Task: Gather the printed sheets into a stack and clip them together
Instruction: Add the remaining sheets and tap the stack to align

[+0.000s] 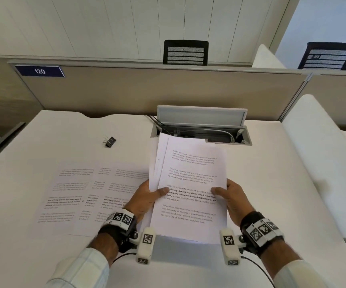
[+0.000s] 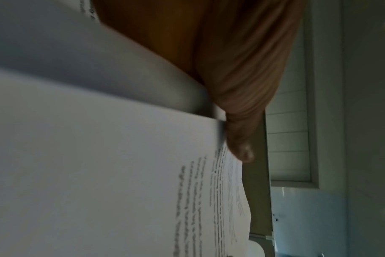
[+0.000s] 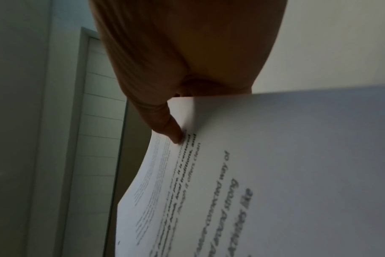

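Note:
A stack of printed sheets (image 1: 188, 183) is held up above the white desk (image 1: 271, 163), its pages slightly fanned at the top left. My left hand (image 1: 147, 196) grips its left edge, thumb on top, and my right hand (image 1: 232, 196) grips its right edge the same way. Both wrist views show a thumb pressed on the printed paper: the stack (image 2: 121, 173) under the left thumb and the stack (image 3: 253, 173) under the right. More printed sheets (image 1: 78, 194) lie flat and overlapping on the desk to the left. A black binder clip (image 1: 110, 141) rests at the back left.
An open cable box (image 1: 201, 129) with its lid raised sits in the desk just behind the stack. A beige partition (image 1: 147, 90) bounds the desk at the back, with two black chairs beyond it. A white divider (image 1: 323, 152) runs along the right side.

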Motion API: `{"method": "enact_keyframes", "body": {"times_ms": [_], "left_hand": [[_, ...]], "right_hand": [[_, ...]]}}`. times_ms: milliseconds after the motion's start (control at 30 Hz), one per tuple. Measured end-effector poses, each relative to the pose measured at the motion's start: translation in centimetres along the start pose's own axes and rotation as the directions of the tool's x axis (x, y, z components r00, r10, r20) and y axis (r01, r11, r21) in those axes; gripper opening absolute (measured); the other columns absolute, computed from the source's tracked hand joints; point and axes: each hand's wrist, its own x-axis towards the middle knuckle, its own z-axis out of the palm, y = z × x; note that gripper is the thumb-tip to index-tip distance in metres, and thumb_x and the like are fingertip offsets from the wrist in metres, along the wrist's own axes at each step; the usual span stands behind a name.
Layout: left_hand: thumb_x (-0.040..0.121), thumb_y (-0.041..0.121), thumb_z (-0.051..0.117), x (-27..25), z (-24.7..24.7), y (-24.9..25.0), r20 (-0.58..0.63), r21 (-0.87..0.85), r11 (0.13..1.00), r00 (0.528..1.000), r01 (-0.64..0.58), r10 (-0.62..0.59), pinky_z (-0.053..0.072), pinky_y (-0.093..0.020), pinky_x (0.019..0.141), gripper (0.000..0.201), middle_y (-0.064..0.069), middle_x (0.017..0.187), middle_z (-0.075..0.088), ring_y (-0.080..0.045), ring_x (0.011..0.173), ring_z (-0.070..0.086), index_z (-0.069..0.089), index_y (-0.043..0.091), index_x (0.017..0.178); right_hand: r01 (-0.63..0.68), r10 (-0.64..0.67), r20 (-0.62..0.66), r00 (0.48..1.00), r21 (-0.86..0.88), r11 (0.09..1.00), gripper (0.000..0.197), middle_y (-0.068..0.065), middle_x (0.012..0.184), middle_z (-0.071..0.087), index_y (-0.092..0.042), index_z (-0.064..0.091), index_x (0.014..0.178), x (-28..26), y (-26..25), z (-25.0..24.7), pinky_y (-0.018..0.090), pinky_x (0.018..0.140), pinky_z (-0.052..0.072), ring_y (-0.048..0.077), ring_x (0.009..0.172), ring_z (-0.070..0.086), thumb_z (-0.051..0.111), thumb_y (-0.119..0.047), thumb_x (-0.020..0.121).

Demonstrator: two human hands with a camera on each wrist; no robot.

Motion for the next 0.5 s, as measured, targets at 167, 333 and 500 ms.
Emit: {"method": "enact_keyframes", "body": {"times_ms": [167, 333, 500], "left_hand": [[0.088, 0.009, 0.074, -0.8, 1.0, 1.4, -0.045, 0.037, 0.993, 0.992, -0.114, 0.116, 0.059, -0.038, 0.090, 0.026, -0.004, 0.108, 0.080, -0.021, 0.102, 0.075, 0.071, 0.016, 0.112], [0.090, 0.016, 0.073, -0.8, 2.2, 2.0, -0.058, 0.139, 0.972, 0.978, -0.190, 0.199, 0.053, -0.015, 0.081, 0.012, 0.012, 0.097, 0.076, 0.009, 0.087, 0.072, 0.069, 0.022, 0.100], [0.084, 0.020, 0.079, -0.3, 2.3, 2.6, -0.115, 0.143, 0.956, 0.956, -0.255, 0.272, 0.055, -0.021, 0.086, 0.023, 0.010, 0.100, 0.078, -0.003, 0.096, 0.073, 0.072, 0.024, 0.105]], "right_hand": [[0.066, -0.074, 0.084, 0.994, 0.095, 0.993, 0.037, 0.019, 0.124, 0.075, -0.002, 0.065, 0.127, -1.0, -2.6, -0.1, 0.050, 0.089, 0.061, 0.040, 0.109, 0.073, 0.064, 0.006, 0.091], [0.206, -0.212, 0.052, 0.976, 0.092, 0.974, 0.033, 0.022, 0.120, 0.075, 0.000, 0.069, 0.121, -1.3, -3.4, 1.1, 0.052, 0.093, 0.058, 0.043, 0.109, 0.072, 0.069, 0.004, 0.088], [0.338, -0.339, -0.067, 0.938, -0.026, 0.941, 0.025, 0.017, 0.112, 0.079, -0.006, 0.074, 0.113, -1.0, -3.9, 1.3, 0.042, 0.088, 0.062, 0.028, 0.099, 0.075, 0.071, 0.003, 0.090]]}}
